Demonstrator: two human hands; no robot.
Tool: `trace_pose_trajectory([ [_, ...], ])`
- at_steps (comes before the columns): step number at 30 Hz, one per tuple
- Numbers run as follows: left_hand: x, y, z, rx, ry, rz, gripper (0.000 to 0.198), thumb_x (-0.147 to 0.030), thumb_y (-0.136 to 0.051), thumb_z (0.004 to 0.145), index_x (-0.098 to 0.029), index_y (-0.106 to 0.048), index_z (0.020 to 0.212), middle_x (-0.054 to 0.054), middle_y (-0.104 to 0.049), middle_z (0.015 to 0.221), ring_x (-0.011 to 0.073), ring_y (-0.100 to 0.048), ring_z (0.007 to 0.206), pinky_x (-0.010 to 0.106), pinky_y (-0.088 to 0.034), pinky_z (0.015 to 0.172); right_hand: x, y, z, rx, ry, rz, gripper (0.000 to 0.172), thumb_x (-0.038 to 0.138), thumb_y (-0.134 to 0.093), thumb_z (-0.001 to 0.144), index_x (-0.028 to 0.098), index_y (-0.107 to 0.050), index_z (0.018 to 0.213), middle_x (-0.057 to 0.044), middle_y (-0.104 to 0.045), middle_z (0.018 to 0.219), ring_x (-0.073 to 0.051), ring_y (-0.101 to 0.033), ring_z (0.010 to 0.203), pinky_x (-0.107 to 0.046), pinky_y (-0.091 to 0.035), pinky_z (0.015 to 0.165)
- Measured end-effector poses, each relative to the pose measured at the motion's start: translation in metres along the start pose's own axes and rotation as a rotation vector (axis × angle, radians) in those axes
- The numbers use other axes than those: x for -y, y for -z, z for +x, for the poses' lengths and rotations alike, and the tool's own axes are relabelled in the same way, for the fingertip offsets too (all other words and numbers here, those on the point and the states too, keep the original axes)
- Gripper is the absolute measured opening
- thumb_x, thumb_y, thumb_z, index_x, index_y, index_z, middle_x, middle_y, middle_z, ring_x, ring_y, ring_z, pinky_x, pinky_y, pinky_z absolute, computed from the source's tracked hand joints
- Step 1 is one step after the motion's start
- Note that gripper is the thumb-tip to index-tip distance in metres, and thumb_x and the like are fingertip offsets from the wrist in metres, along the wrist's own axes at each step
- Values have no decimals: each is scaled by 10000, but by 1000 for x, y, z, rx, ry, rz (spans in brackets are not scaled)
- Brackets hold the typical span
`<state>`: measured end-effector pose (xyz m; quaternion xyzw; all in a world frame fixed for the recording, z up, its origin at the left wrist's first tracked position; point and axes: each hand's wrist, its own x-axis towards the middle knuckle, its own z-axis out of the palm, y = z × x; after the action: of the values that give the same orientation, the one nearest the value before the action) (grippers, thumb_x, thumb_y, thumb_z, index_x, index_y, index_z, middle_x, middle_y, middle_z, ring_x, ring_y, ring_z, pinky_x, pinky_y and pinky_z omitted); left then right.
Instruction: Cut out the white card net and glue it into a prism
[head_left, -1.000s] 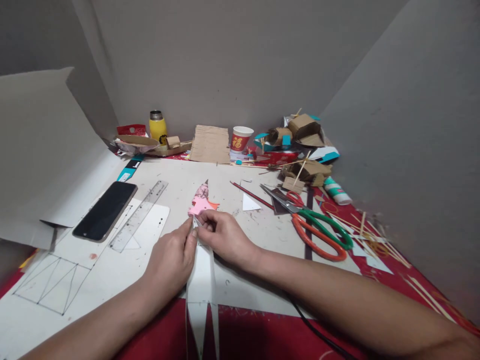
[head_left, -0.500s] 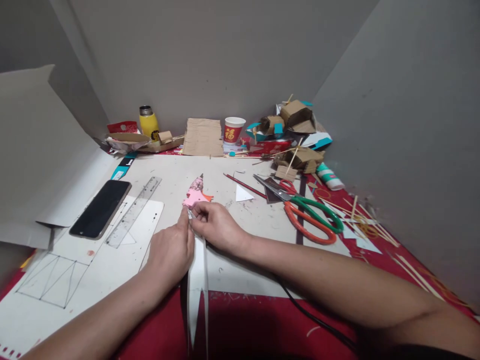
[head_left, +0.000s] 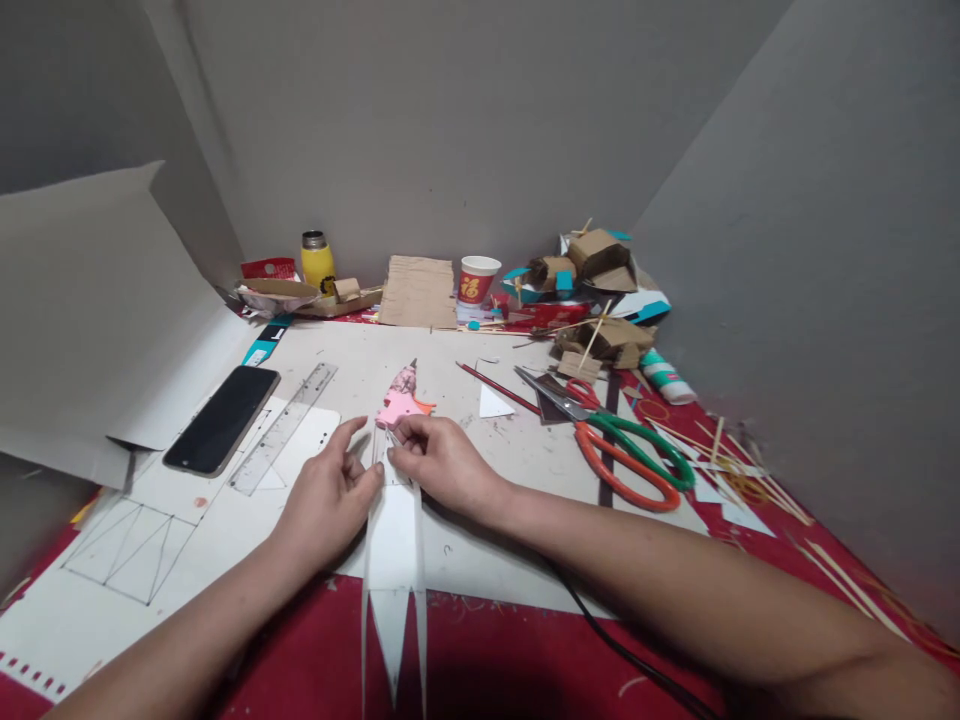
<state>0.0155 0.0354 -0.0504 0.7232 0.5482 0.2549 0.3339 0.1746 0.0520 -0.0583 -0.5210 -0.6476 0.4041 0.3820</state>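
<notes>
A folded white paper piece (head_left: pixel 394 540) with long pointed strips stretches toward me over the near edge of the work sheet. My right hand (head_left: pixel 442 460) is closed in a pinch at its far end. My left hand (head_left: pixel 326 490) is beside the paper's left edge, index finger and thumb apart; its thumb tip is at the paper, though I cannot tell whether it presses on it. Just beyond my fingers lies a pink glue gun (head_left: pixel 397 402) with an orange trigger, its nozzle pointing away.
On the left are a phone (head_left: pixel 223 420), a clear ruler (head_left: pixel 285 430) and a drawn sheet (head_left: pixel 131 550). Scissors (head_left: pixel 630 450), a red pencil (head_left: pixel 499 388) and a white triangle (head_left: pixel 495 402) lie right. Behind stand a paper cup (head_left: pixel 478 282), a yellow bottle (head_left: pixel 318 265) and cardboard models (head_left: pixel 600 260).
My left hand has drawn back from the paper's far end, its fingers spreading. The paper now lies wider and faces up more. The whole view has shifted slightly.
</notes>
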Motion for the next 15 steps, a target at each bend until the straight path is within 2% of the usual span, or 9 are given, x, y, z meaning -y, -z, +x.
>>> trace_pose_trajectory([
  [3,4,7,3,-25,33,-227,297,-358,-551,830,-174,-607,1056,-30,-564,633,142,-534,581,251,-413,560,2,1,-1,-3,29,29,169,75,-523,719,179,-453,606,61,-414,557,-94,-393,529,-224,-325,504],
  [5,4,9,5,-40,50,-300,267,-364,-561,831,-178,-659,997,1,-636,708,155,-579,654,267,-442,612,2,1,-2,-4,48,48,161,96,-521,732,183,-451,616,62,-408,561,-96,-391,532,-223,-328,503],
  [9,4,12,6,2,47,-370,267,-345,-553,851,-206,-707,1018,45,-727,890,201,-637,852,321,-476,774,3,1,-4,-8,73,71,149,118,-520,745,187,-453,632,60,-416,572,-97,-401,538,-223,-339,510],
  [12,2,12,4,71,26,-422,289,-331,-528,873,-217,-690,1083,54,-729,1008,220,-636,949,351,-471,857,2,1,-4,-20,92,72,131,120,-522,749,185,-467,649,58,-425,577,-98,-410,544,-224,-347,521],
  [15,-2,11,1,83,26,-460,325,-308,-551,866,-232,-638,1169,46,-703,1106,222,-621,1017,358,-454,917,2,2,-4,-36,116,74,116,130,-532,754,183,-479,665,58,-431,581,-99,-416,542,-224,-348,521],
])
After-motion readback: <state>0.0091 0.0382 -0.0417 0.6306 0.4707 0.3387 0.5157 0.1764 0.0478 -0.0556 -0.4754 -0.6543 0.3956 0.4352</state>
